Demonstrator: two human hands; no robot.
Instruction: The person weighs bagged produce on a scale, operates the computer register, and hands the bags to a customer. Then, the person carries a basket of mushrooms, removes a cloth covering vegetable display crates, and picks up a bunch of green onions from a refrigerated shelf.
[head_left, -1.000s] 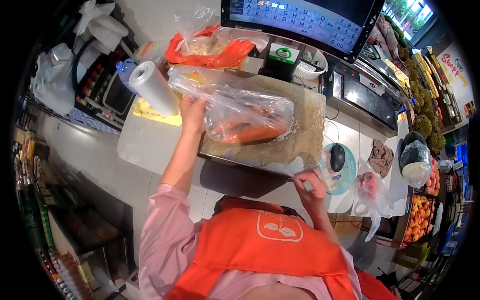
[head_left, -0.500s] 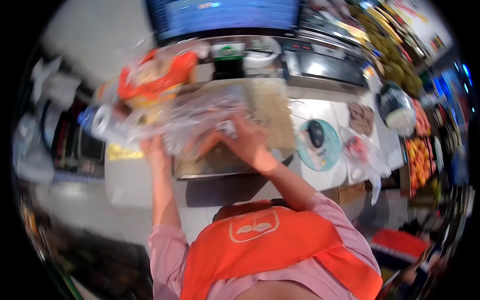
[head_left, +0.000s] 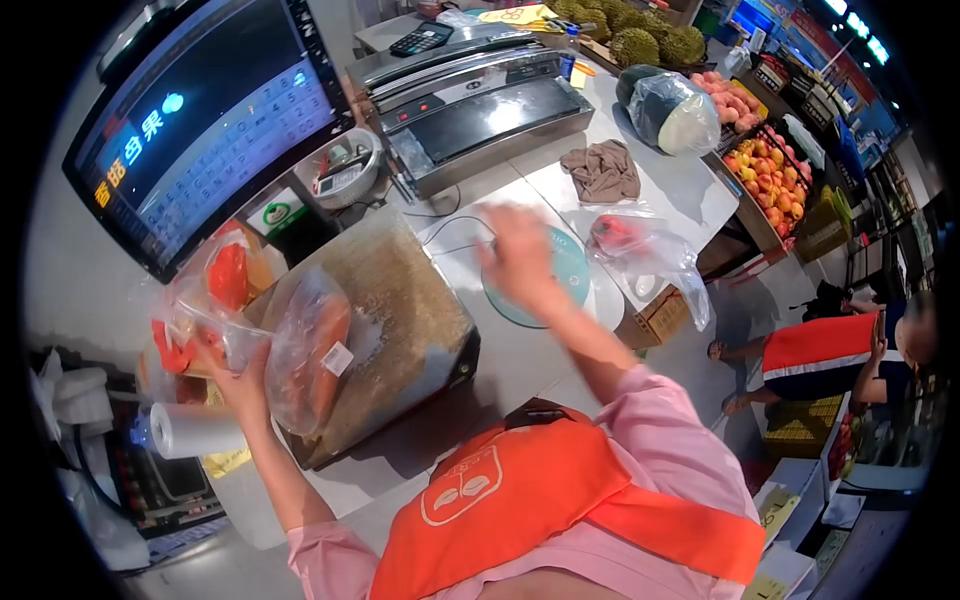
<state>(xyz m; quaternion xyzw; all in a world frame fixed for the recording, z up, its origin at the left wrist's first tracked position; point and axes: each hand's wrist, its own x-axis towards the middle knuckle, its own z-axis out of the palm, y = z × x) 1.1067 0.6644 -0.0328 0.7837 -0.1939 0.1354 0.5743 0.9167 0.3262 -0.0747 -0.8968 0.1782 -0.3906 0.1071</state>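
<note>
A clear plastic bag (head_left: 308,350) with long orange pieces like carrots and a white label lies on the left part of the scale's worn metal plate (head_left: 395,320). Beside it, my left hand (head_left: 238,380) has its thumb and fingers closed on clear plastic film at the plate's left edge. Orange-and-clear plastic bags (head_left: 228,280) bunch just beyond those fingers. My right hand (head_left: 520,255), smeared by motion, is over the round teal mouse pad (head_left: 568,270). It covers the spot where the mouse lay, and its fingers are blurred.
A monitor (head_left: 220,120) stands at back left, beside a white basket (head_left: 350,170). Behind the pad sits a sealing machine (head_left: 480,115). Right lie a brown cloth (head_left: 602,170), a plastic bag (head_left: 650,260) and a wrapped melon (head_left: 668,108). A plastic roll (head_left: 195,430) is left; another person (head_left: 825,355) is right.
My right hand has left the bag of orange pieces and moved right onto the mouse pad. The bag now rests on the plate. The view has turned toward the right.
</note>
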